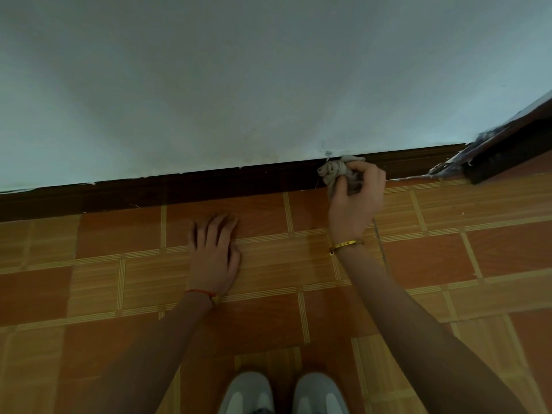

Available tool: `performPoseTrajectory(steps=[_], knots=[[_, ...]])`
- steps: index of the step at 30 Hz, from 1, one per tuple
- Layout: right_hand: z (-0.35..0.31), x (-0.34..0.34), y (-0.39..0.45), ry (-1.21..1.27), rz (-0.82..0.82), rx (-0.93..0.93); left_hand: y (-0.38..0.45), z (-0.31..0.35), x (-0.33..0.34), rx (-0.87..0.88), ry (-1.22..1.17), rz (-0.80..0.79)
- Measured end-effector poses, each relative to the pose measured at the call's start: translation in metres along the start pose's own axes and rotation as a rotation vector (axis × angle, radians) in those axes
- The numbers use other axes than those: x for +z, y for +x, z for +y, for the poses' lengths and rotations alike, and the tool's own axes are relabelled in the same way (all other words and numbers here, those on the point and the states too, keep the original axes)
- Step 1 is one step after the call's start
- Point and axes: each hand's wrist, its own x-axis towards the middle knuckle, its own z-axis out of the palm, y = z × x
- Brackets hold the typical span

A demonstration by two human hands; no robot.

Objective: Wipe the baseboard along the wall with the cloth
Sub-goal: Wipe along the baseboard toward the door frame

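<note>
A dark brown baseboard (209, 186) runs along the foot of a pale wall (239, 85), rising from left to right. My right hand (355, 201) grips a bunched grey cloth (334, 171) and holds it against the baseboard right of centre. A yellow bracelet circles that wrist. My left hand (213, 252) rests flat on the tiled floor (119, 234) a little in front of the baseboard, fingers straight and spread, a red string at its wrist.
A dark door frame (504, 144) with pale paint smears meets the baseboard at the far right. My two grey shoes (283, 392) stand at the bottom centre. Orange and tan tiles cover the floor.
</note>
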Motion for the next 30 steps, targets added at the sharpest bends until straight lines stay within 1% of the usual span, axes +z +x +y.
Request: performPoseTrajectory(steps=[2,3,6,8,10,14,16,17,19,20,23,24,26,30], knots=[[-0.006,0.003,-0.005,0.016,-0.010,-0.012,0.001,-0.001,0.001,0.000,-0.010,0.007],[-0.011,0.006,-0.010,0.027,-0.043,-0.035,0.001,-0.001,0.001,0.001,-0.013,0.007],[-0.028,0.022,-0.030,0.063,-0.250,-0.161,0.000,-0.001,0.001,0.005,-0.011,0.006],[-0.035,0.030,-0.037,0.068,-0.313,-0.196,0.000,-0.001,0.001,0.007,-0.006,0.007],[-0.033,0.028,-0.035,0.056,-0.268,-0.189,0.000,-0.002,0.002,0.008,-0.008,0.009],[-0.017,0.008,-0.013,0.004,-0.063,-0.037,0.000,-0.002,0.002,0.009,-0.015,0.010],[-0.015,0.005,-0.009,0.000,-0.004,-0.022,0.000,-0.002,0.002,0.009,-0.011,0.013],[-0.016,0.007,-0.009,0.005,0.005,-0.024,0.000,-0.001,0.002,0.008,-0.009,0.015],[-0.021,0.012,-0.015,0.014,-0.027,-0.038,0.000,-0.001,0.002,0.006,-0.011,0.015],[-0.025,0.016,-0.020,0.018,-0.072,-0.060,0.000,-0.001,0.003,0.006,-0.013,0.015],[-0.034,0.030,-0.038,0.016,-0.279,-0.158,0.000,-0.002,0.003,0.015,-0.019,0.031],[-0.036,0.034,-0.041,0.016,-0.307,-0.180,0.000,-0.002,0.003,0.017,-0.022,0.034],[-0.037,0.035,-0.041,0.020,-0.276,-0.178,0.000,-0.002,0.002,0.020,-0.022,0.031],[-0.026,0.018,-0.023,-0.005,-0.053,-0.023,0.000,-0.001,0.000,0.007,-0.028,0.005]])
